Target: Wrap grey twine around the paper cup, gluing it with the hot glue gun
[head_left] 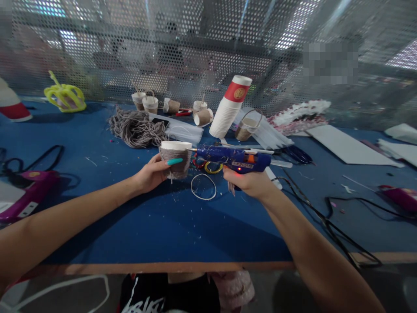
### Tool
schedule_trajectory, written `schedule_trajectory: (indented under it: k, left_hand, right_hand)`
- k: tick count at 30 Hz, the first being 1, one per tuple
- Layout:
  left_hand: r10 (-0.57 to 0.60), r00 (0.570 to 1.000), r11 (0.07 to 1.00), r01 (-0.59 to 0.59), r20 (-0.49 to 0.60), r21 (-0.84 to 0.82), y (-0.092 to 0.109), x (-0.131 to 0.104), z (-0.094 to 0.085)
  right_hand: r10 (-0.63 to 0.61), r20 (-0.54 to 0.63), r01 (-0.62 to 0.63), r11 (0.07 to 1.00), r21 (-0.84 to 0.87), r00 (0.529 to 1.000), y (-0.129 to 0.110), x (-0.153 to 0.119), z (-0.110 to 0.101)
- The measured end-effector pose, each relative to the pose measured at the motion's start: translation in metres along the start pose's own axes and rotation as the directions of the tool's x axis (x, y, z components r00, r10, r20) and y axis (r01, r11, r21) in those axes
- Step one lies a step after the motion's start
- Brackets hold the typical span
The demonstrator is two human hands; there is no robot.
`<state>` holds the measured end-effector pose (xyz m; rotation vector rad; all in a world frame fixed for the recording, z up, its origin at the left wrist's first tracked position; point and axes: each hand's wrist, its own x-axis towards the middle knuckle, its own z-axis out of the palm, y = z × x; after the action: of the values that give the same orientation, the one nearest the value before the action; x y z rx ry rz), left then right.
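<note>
Around a paper cup wrapped in grey yarn (177, 163), the fingers of my left hand (154, 173) are closed, with the thumb across its side. The cup's white rim faces up. My right hand (249, 182) grips a blue glue gun (224, 156) by its handle, and a small red light glows on the body. At the cup's upper right side, just under the rim, sits the gun's metal nozzle; I cannot tell whether it touches. A white ring (203, 187) lies on the table below the nozzle, near a yellow ring (213, 167) partly under the gun.
Behind the cup lies a heap of grey yarn (137, 128). A leaning stack of paper cups (230, 108) rises at the back, near several small wrapped cups. Purple glue guns (32, 191) lie at both sides. Black cords (329, 221) cross the right side. A perforated metal screen (202, 52) borders the table.
</note>
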<state>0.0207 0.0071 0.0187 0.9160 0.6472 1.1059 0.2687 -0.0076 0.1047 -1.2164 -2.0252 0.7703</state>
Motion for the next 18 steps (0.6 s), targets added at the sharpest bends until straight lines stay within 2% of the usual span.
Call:
schedule_trajectory:
  k: [4,7,9,11,13,14,16,18]
  left_hand:
    - [0.005,1.0,1.0,-0.005,-0.005,-0.003,0.001,0.0,0.0]
    - [0.011,1.0,1.0,-0.011,-0.027,0.004,-0.001,0.001,-0.001]
    - [0.027,0.998,1.0,-0.026,-0.059,0.011,-0.002,0.002,-0.001]
    - [0.06,0.994,0.998,-0.057,-0.093,0.026,-0.002,0.004,0.0]
    - [0.1,0.987,0.995,-0.097,-0.127,0.035,-0.003,0.005,0.001]
    - [0.108,0.983,0.994,-0.103,-0.146,0.038,-0.002,0.005,0.002]
    - [0.098,0.976,0.995,-0.093,-0.195,0.037,-0.002,0.005,0.003]
    - [0.068,0.967,0.998,-0.063,-0.245,0.028,-0.001,0.004,0.005]
  right_hand:
    - [-0.014,0.012,0.013,1.0,0.006,1.0,0.003,0.0,0.0]
    - [0.041,0.017,-0.041,0.999,0.011,0.999,0.008,0.0,0.002]
    - [0.04,-0.034,-0.041,0.999,-0.034,0.999,0.01,0.001,0.003]
    - [-0.059,-0.127,0.036,0.983,-0.183,0.99,0.013,0.002,0.002]
    - [-0.179,-0.159,0.1,0.906,-0.411,0.971,0.016,0.003,0.002]
    - [-0.201,-0.142,0.099,0.847,-0.523,0.969,0.018,0.005,0.003]
    - [-0.147,-0.083,0.05,0.725,-0.687,0.986,0.023,0.008,0.006]
    - [-0.032,-0.03,-0.002,0.647,-0.762,0.999,0.03,0.012,0.009]
